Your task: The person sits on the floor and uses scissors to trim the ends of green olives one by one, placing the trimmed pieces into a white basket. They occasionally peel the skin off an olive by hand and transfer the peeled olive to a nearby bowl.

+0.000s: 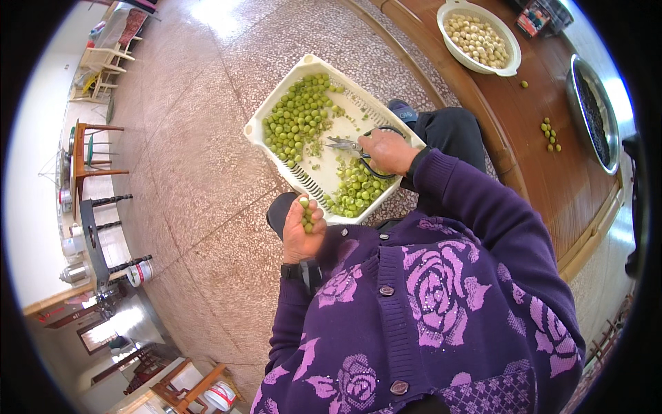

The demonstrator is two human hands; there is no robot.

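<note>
My left hand [301,235] is curled around several green lotus seeds [306,213], one of them showing a pale cut end. In my right hand [390,150] are scissors [347,145] with dark handles, blades slightly apart and pointing left over the tray. The white plastic tray [339,111] rests in front of me at my lap. Whole green lotus seeds [300,114] fill its far left part. Emptied green shells [357,189] are heaped at its near right end, partly beneath the right hand. Small green scraps [315,149] lie between the two heaps.
On the brown bamboo-edged table [548,191] at right stand a white colander [515,49] of pale peeled seeds and a metal bowl [615,139] of dark contents. Several loose seeds [548,133] lie there too. Wooden stools [80,155] line the left wall.
</note>
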